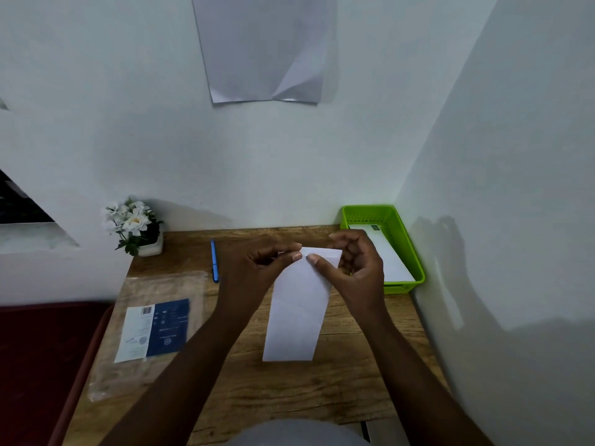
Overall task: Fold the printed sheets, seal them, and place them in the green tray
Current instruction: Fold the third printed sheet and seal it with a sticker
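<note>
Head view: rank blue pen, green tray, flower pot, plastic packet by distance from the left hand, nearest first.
From the left hand:
1. blue pen, just to its left on the desk.
2. plastic packet, left and nearer the person.
3. green tray, across at the right wall, past the right hand.
4. flower pot, far left corner.
Tray and pot are too close to call.

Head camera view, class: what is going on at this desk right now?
A person holds a long white envelope over the wooden desk, both the left hand and the right hand pinching its far end, at the flap. One white piece already lies in the green tray. A blue pen and a plastic packet lie alongside.
</note>
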